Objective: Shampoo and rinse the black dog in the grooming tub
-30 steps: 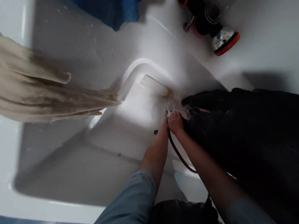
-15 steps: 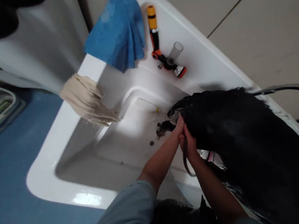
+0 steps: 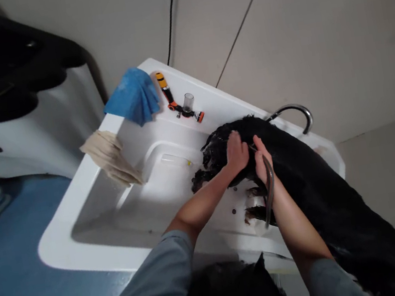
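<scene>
A large black dog (image 3: 310, 169) with wet fur stands in a white tub (image 3: 57, 242), its body stretching toward the lower right. Suds show on the fur beside my left hand (image 3: 237, 153), which presses on the dog with bent fingers; its fingertips are partly hidden. Just to the right, my right hand (image 3: 261, 161) is closed round a grey hose (image 3: 271, 196), whose end lies near the fur between the hands. The dog's paws (image 3: 252, 215) show on the tub floor below.
A blue cloth (image 3: 132, 98) and a beige cloth (image 3: 110, 157) hang over the tub's left rim. On the back ledge lies an orange and black spray nozzle (image 3: 170, 99) with a clear cup. A chrome faucet (image 3: 299, 109) curves at the back right. A flat bottle (image 3: 175, 160) lies in the tub.
My hands, close together before, are now apart on the dog. The right hand has shifted up with the hose. The view has turned and drawn back, showing more of the dog's legs.
</scene>
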`<state>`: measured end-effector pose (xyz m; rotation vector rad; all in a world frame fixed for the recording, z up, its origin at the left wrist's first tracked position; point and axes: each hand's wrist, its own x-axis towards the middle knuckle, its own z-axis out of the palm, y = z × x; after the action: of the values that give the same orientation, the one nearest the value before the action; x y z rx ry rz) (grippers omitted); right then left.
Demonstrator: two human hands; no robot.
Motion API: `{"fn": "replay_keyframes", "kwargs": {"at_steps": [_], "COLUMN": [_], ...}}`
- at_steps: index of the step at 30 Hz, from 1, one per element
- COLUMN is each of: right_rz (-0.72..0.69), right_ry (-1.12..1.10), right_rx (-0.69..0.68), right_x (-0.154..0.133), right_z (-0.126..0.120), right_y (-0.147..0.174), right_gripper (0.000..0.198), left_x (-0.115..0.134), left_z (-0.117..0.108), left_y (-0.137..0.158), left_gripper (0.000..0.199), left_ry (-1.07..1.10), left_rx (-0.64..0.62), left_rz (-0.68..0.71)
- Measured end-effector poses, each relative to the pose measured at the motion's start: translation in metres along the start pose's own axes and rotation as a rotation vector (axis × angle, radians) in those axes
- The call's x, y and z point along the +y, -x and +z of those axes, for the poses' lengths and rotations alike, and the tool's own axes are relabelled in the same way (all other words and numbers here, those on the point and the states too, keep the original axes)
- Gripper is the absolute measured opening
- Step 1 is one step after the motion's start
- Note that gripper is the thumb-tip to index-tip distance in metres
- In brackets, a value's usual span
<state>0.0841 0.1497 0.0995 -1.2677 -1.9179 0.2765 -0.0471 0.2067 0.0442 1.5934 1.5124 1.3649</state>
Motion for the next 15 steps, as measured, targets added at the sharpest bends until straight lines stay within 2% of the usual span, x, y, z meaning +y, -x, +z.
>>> {"fn": "replay_keyframes", "kwargs": {"at_steps": [2,5,6,7,9,10,11,13,15], "right_rz": [0.044,0.08,0.087,0.094,0.132,0.17,0.212,0.259,0.22], "right_ry": [-0.006,0.06,0.115,0.192,0.418,0.552,0.68,0.87,0.942], "right_rx": [-0.008,0.066,0.113,0.172,0.293,0.329,0.334,0.246,0.095], "right_x": [0.0,0.0,0.001,0.003,0.01,0.013,0.015,0.014,0.006], "right_z": [-0.011,-0.035,-0.046,-0.058,-0.081,-0.088,-0.091,-0.082,-0.058], "right_y": [-0.003,0.0,0.003,0.005,0.006,0.003,-0.001,-0.015,-0.033], "right_gripper": [0.09,0.089,0.084,0.078,0.068,0.065,0.063,0.059,0.056], "left_x": [0.022,0.05,0.059,0.069,0.087,0.093,0.097,0.094,0.076], "left_z": [-0.011,-0.027,-0.027,-0.025,-0.014,-0.008,-0.003,0.0,-0.006], "left_y": [-0.01,-0.031,-0.035,-0.036,-0.034,-0.034,-0.037,-0.054,-0.083], "left_gripper": [0.053,0.05,0.049,0.049,0.048,0.048,0.05,0.061,0.073], "left_ry": [-0.026,-0.164,-0.191,-0.188,-0.12,-0.089,-0.084,-0.129,-0.148], "left_rx": [-0.092,-0.193,-0.242,-0.304,-0.424,-0.462,-0.478,-0.494,-0.537], "left_rz": [0.067,-0.104,-0.105,-0.041,0.204,0.311,0.358,0.27,0.051]}}
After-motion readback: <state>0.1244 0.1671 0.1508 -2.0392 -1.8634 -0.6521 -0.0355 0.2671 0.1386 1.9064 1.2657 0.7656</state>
